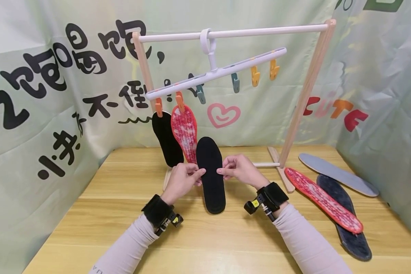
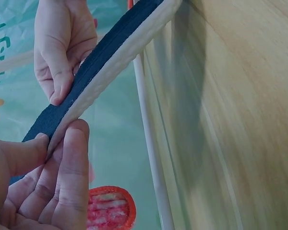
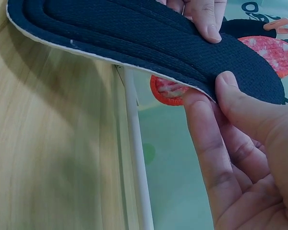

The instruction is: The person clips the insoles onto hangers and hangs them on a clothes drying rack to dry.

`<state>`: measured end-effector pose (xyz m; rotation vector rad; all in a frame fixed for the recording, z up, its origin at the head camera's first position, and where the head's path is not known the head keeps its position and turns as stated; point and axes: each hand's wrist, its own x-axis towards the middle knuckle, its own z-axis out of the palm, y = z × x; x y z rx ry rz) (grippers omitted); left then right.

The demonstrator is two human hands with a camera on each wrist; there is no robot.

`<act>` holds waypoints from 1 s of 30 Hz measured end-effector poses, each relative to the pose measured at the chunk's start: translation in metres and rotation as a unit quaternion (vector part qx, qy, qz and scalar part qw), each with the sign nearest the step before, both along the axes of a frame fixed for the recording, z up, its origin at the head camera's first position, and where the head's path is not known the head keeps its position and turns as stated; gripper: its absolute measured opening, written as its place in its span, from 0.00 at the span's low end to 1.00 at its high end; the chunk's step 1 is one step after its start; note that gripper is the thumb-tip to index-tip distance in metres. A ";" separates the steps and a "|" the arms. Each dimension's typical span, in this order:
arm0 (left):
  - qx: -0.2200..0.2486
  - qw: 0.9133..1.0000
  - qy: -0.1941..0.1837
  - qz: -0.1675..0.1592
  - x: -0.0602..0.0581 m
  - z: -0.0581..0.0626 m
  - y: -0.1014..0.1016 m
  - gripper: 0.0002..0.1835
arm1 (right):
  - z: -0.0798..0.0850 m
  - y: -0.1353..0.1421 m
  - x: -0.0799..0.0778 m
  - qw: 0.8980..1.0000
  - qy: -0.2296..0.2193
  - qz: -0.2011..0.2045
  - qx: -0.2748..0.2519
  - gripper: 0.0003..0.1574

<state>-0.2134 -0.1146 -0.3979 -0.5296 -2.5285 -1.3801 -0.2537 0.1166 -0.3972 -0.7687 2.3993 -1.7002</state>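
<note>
A black insole (image 1: 210,186) is held upright above the table, its dark face toward the head camera. My left hand (image 1: 184,178) pinches its left edge between thumb and fingers. On the opposite edge my right hand (image 1: 241,170) pinches it the same way. The left wrist view shows a pale underside on the insole (image 2: 101,62). Behind it, a black insole (image 1: 168,140) and a red patterned insole (image 1: 185,131) hang from orange clips (image 1: 180,102) at the low left end of a white clip hanger (image 1: 222,73).
The tilted hanger hooks over the white rod (image 1: 267,30) of a wooden stand (image 1: 308,91). Blue clips (image 1: 235,83) and yellow clips (image 1: 255,77) dangle without insoles. At the right lie a grey insole (image 1: 339,173), a red insole (image 1: 323,199) and a dark insole (image 1: 354,243), the red overlapping the dark.
</note>
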 end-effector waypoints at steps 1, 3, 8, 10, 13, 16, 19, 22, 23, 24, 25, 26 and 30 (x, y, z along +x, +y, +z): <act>-0.001 1.000 0.002 0.000 0.000 0.000 0.000 0.12 | 0.000 0.000 0.000 1.000 0.002 0.002 0.001 0.13; -0.002 1.000 0.006 -0.002 0.000 0.002 0.000 0.12 | 0.001 0.000 0.000 1.000 0.000 0.003 -0.001 0.13; -0.002 1.000 0.024 -0.011 -0.002 0.004 0.000 0.12 | 0.003 0.001 0.000 1.000 -0.005 -0.002 -0.011 0.12; -0.002 1.000 0.027 -0.014 -0.002 0.004 0.000 0.12 | 0.004 0.001 0.000 1.000 -0.004 -0.002 -0.012 0.12; -0.005 1.000 0.025 -0.009 -0.001 0.003 -0.001 0.12 | 0.003 0.000 0.001 1.000 -0.008 0.002 -0.011 0.11; -0.006 1.000 0.020 -0.005 0.000 0.002 -0.003 0.12 | 0.002 -0.001 0.001 1.000 -0.008 0.005 -0.009 0.11; -0.005 1.000 0.019 -0.006 0.000 0.002 -0.003 0.12 | 0.005 -0.002 0.004 1.000 -0.001 0.003 -0.004 0.11; -0.005 1.000 0.024 -0.006 0.000 0.002 -0.003 0.12 | 0.005 -0.002 0.004 1.000 0.003 0.002 0.003 0.11; -0.006 1.000 0.026 -0.004 0.000 0.002 -0.003 0.12 | 0.006 -0.002 0.004 1.000 0.002 0.001 0.005 0.11; -0.008 1.000 0.028 -0.003 0.001 0.002 -0.003 0.12 | 0.006 -0.002 0.004 1.000 0.001 0.000 0.005 0.11; -0.010 1.000 0.029 -0.001 0.001 0.002 -0.003 0.12 | 0.005 -0.001 0.004 1.000 0.002 0.000 0.005 0.11; -0.011 0.999 0.032 0.001 0.001 0.002 -0.002 0.12 | 0.002 -0.001 0.001 1.000 0.002 0.000 0.003 0.11; -0.018 0.999 0.042 0.009 0.001 0.003 -0.001 0.12 | 0.002 0.000 0.000 1.000 0.000 0.000 -0.006 0.09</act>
